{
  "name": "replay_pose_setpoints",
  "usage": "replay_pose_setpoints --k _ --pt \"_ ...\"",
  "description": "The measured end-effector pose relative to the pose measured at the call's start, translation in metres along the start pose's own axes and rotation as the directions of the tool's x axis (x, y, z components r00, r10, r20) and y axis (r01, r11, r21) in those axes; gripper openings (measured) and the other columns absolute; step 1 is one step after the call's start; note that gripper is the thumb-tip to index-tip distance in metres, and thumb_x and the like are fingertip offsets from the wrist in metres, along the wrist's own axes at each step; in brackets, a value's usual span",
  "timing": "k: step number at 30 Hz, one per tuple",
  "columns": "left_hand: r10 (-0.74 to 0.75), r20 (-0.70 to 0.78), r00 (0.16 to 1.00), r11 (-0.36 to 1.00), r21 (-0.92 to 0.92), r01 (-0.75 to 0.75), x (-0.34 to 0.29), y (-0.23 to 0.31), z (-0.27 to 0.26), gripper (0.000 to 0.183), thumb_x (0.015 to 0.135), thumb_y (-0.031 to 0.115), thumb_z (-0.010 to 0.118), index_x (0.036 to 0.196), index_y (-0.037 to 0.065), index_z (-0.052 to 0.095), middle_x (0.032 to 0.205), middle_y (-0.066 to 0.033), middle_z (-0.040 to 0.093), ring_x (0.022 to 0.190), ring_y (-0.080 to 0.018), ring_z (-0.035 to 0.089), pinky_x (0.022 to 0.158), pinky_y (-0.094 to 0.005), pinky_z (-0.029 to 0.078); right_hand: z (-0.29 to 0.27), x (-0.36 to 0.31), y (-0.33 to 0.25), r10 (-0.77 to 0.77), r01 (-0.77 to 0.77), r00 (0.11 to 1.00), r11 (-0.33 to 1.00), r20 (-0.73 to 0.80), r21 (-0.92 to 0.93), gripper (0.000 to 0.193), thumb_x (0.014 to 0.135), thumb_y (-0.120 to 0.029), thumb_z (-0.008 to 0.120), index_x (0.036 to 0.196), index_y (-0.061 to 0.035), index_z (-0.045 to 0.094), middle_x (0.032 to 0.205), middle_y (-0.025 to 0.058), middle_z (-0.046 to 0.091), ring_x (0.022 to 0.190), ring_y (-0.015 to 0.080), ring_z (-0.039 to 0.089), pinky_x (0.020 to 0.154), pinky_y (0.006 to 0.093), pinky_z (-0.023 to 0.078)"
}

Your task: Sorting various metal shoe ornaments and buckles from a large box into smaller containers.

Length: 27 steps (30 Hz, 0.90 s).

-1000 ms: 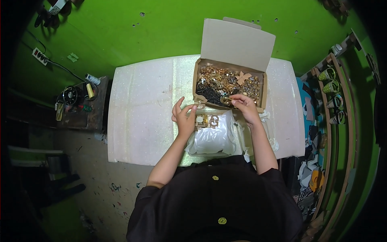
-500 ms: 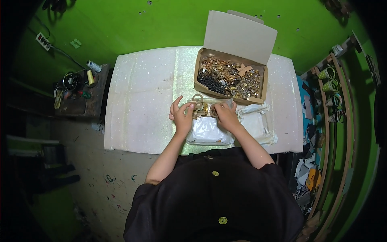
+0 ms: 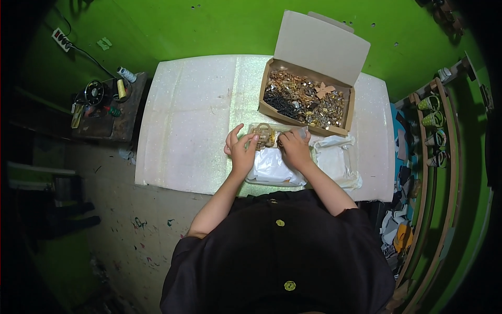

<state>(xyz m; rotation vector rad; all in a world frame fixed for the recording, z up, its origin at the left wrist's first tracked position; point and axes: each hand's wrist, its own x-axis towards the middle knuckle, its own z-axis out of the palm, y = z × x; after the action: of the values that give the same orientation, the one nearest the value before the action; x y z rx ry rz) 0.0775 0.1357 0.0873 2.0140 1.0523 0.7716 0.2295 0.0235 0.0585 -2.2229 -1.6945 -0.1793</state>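
Note:
My left hand (image 3: 241, 153) pinches a gold-brown openwork ornament (image 3: 263, 137) with a rounded loop at its top; the other fingers are lifted apart. Close beside it, my right hand (image 3: 296, 150) has its fingers curled together at the ornament's right side. Whatever lies in its fingertips is too hidden to make out. Both hands are above a clear plastic container (image 3: 261, 183), where a shiny white plastic sheet (image 3: 273, 166) covers the near part.
Just behind stands an open cardboard box (image 3: 305, 124) of mixed beads and gold-coloured pieces, its lid raised. Crumpled white wrapping (image 3: 336, 162) lies to the right on the pale table (image 3: 183, 120). A small side table (image 3: 99, 127) holds thread spools; a rack (image 3: 426, 152) with sandals stands right.
The view has shifted slightly. The ornament now sits more toward my left hand and its loop is tilted differently. My right fingers are curled in more.

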Motion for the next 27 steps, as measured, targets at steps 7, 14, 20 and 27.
replay_pose_setpoints --k 7,14,20,27 --pt "-0.011 0.047 0.999 0.999 -0.032 0.012 0.005 0.006 0.002 0.022 0.085 0.032 0.062 0.089 0.012 0.069 0.132 -0.0082 0.044 0.127 -0.0259 0.028 0.102 -0.0456 0.012 0.009 -0.027 -0.019 0.181 -0.129 0.950 0.970 0.255 -0.207 0.026 0.073 -0.010 0.056 0.098 -0.0082 0.059 0.091 0.0034 0.060 0.096 0.0219 0.053 0.092 0.0587 0.027" --pt "-0.014 0.060 0.998 0.999 -0.036 0.016 0.003 0.008 0.004 0.021 0.086 0.031 0.061 0.090 0.012 0.070 0.132 -0.0086 0.044 0.127 -0.0261 0.029 0.102 -0.0457 0.011 0.025 -0.027 -0.023 0.242 -0.208 0.965 0.942 0.104 -0.264 0.026 0.079 -0.011 0.050 0.104 -0.0075 0.059 0.101 0.0048 0.057 0.102 0.0209 0.050 0.099 0.0544 0.023" --pt "-0.003 0.061 0.998 0.999 -0.050 0.006 0.003 0.013 0.008 0.021 0.086 0.030 0.061 0.090 0.012 0.070 0.132 -0.0089 0.044 0.126 -0.0258 0.029 0.102 -0.0447 0.012 0.023 -0.023 -0.017 0.217 -0.179 0.967 0.950 0.130 -0.254 0.022 0.080 -0.012 0.050 0.100 -0.0100 0.060 0.104 0.0035 0.056 0.105 0.0208 0.048 0.099 0.0564 0.021" --pt "0.083 0.069 0.994 0.995 -0.064 -0.078 0.004 0.019 0.017 0.019 0.084 0.027 0.063 0.088 0.010 0.071 0.131 -0.0118 0.045 0.122 -0.0275 0.032 0.101 -0.0419 0.014 0.007 -0.020 -0.023 0.226 -0.204 0.970 0.956 0.088 -0.212 0.028 0.079 -0.017 0.056 0.106 -0.0113 0.059 0.117 0.0033 0.056 0.116 0.0261 0.045 0.098 0.0632 0.017"
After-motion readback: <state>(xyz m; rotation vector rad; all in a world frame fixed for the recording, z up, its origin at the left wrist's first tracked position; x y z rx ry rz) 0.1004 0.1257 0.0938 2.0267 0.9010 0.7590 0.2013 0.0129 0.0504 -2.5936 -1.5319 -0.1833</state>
